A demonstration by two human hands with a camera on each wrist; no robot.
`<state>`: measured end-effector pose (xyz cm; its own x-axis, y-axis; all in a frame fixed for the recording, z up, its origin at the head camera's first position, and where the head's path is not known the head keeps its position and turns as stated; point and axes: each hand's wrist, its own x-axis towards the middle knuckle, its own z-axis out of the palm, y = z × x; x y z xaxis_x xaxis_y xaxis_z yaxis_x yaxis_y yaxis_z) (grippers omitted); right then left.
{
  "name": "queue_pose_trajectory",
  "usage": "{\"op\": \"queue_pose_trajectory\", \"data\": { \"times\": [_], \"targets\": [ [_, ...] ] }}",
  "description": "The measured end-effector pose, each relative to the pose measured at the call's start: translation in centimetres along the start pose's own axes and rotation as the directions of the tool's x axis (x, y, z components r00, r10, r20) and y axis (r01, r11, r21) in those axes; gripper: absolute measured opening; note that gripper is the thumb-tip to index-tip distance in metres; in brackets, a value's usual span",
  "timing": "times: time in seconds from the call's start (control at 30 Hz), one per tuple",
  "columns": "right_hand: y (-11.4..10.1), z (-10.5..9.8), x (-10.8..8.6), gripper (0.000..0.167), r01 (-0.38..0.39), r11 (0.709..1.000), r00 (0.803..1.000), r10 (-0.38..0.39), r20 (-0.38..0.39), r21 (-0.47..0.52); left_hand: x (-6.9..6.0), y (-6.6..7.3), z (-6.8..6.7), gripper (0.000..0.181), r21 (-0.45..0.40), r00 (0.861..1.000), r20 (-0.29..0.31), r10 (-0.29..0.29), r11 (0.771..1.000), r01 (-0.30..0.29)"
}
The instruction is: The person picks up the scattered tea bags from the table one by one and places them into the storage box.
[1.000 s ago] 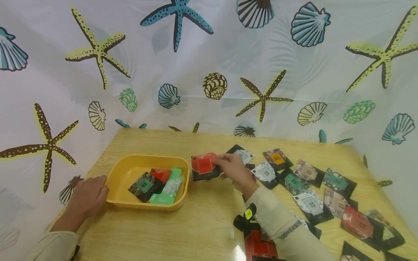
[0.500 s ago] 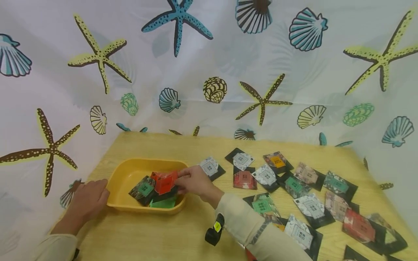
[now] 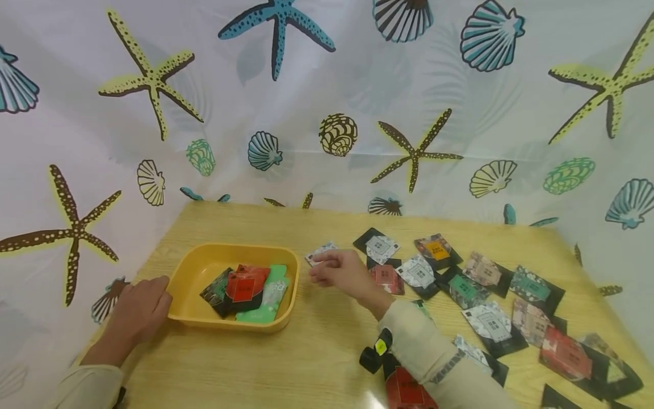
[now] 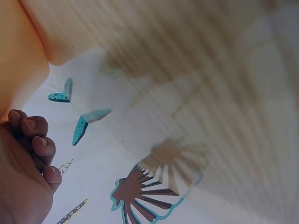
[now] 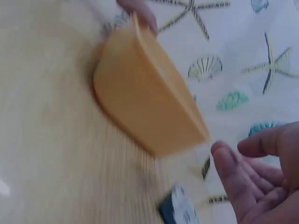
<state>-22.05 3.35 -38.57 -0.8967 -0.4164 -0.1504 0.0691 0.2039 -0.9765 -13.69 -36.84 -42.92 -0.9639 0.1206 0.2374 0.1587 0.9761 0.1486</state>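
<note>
My left hand [image 3: 139, 309] holds the left rim of a yellow plastic tray [image 3: 185, 287]; in the left wrist view its fingers [image 4: 43, 147] are curled close to the tray's wall [image 4: 23, 51]. Inside the tray a red-and-black packet [image 3: 246, 287] lies over a dark packet [image 3: 213, 291] and partly over a light green packet [image 3: 273, 298]. My right hand [image 3: 344, 275] is in the air right of the tray and holds nothing. Thumb and forefinger stand apart in the right wrist view. Behind that hand, a white-patterned packet [image 3: 321, 250] lies partly hidden on the table.
Several patterned packets, white [image 3: 489, 322], orange-labelled [image 3: 437, 250] and red [image 3: 566, 352], are spread over the right side of the wooden table [image 3: 230, 369], some overlapping. A red-and-black packet [image 3: 406, 389] lies near the right forearm. A shell-and-starfish-printed cloth [image 3: 301, 176] hangs behind.
The right hand carried the red-and-black packet left into the tray, let go of it, and moved back right, out of the tray. The left hand stayed at the rim.
</note>
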Motion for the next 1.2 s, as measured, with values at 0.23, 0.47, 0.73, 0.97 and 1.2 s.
{"op": "queue_pose_trajectory", "data": {
  "times": [0.23, 0.47, 0.73, 0.97, 1.2],
  "targets": [
    [2.4, -3.7, 1.0, 0.034, -0.124, 0.932, 0.956, 0.019, -0.294, -0.342, 0.1, 0.0, -0.1, 0.026, -0.012, 1.0, 0.006, -0.002, 1.0, 0.002],
    [3.8, -3.5, 2.3, 0.061, -0.137, 0.837, 0.965, -0.007, -0.261, -0.53, -0.1, 0.2, 0.4, 0.026, -0.007, 1.0, 0.01, -0.011, 1.0, 0.011],
    [3.6, -2.1, 3.5, 0.068, -0.178, 0.702, 0.952, -0.055, -0.302, -0.69, 0.2, 0.9, 0.0, 0.025, 0.01, 1.0, 0.002, -0.015, 1.0, 0.015],
    [4.4, -3.1, 4.1, 0.053, -0.161, 0.679, 0.966, -0.041, -0.256, -0.716, 0.1, 1.2, 0.1, 0.024, 0.02, 1.0, -0.017, -0.022, 1.0, 0.022],
    [4.2, -4.6, 3.8, 0.036, -0.17, 0.723, 0.975, 0.023, -0.223, -0.67, 0.2, 1.2, 0.3, 0.024, 0.012, 1.0, -0.023, -0.019, 1.0, 0.019]
  ]
}}
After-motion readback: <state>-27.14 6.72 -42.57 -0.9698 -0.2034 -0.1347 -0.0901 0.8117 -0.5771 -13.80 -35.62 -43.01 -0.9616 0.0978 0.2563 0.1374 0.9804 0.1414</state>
